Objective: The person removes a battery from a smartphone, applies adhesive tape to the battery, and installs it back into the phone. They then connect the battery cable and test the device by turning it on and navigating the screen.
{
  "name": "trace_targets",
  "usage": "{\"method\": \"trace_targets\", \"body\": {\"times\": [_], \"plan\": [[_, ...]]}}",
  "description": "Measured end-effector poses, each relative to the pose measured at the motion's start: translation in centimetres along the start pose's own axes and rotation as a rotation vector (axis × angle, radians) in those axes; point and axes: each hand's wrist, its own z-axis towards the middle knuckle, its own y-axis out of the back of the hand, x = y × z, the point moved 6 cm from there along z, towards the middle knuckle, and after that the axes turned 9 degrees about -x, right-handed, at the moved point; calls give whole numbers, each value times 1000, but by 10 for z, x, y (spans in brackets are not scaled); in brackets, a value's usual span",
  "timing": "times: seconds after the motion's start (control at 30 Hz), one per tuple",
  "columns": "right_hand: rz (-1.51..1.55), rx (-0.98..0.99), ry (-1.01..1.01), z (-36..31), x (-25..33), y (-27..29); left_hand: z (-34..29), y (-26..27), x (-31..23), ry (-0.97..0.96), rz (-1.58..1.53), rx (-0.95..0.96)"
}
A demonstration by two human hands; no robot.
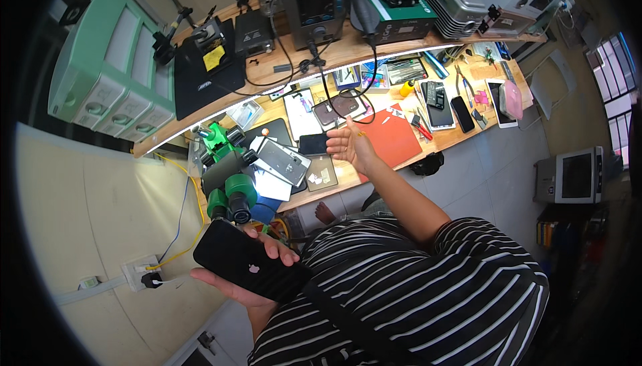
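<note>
At the far left, a green-and-white drawer cabinet (114, 65) stands at the left end of the wooden shelf (155, 136), which runs above the worktop's back edge. Below it, a green and dark grey microscope (224, 170) stands by the left end of the worktop (348, 177). Lower in the view, off the worktop and near its front left corner, the left hand (241, 292) grips a black phone (231, 249), fingers curled round one long edge, the back with its small pale mark facing the camera.

Near the left part of the front edge lies a silver device housing (286, 160), tilted across other items. Right of it, further in from the edge, is a dark phone (312, 144). The right hand (352, 148) is open and empty over the worktop, fingers extended leftward toward this phone; whether they touch it cannot be told. To the right an orange mat (394, 140) reaches the front edge. Beyond it lie a red-handled tool (422, 127), another black phone (461, 113) and, near the front right corner, a white tablet (497, 103) with a pink object (511, 100) on it.
</note>
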Motion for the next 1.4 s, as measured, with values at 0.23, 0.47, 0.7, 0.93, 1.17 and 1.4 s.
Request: {"method": "trace_targets", "body": {"times": [0.23, 0.47, 0.7, 0.93, 1.17, 1.4], "plan": [[400, -157, -176, 115, -3, 56, 3, -30, 13, 62, 103, 50], [379, -156, -240, 135, 25, 22, -5, -33, 11, 27, 73, 61], [422, -227, 196, 92, 22, 32, -11, -22, 2, -11, 13, 57], [95, -519, 761, -32, 53, 45, -4, -17, -2, 26, 11, 55], [-198, -437, 1407, -118, 179, 22, 3, -22, 3, 75, 21, 119], [-504, -282, 1024, -117, 307, -33, 3, -33, 10, 76, 15, 193]]}}
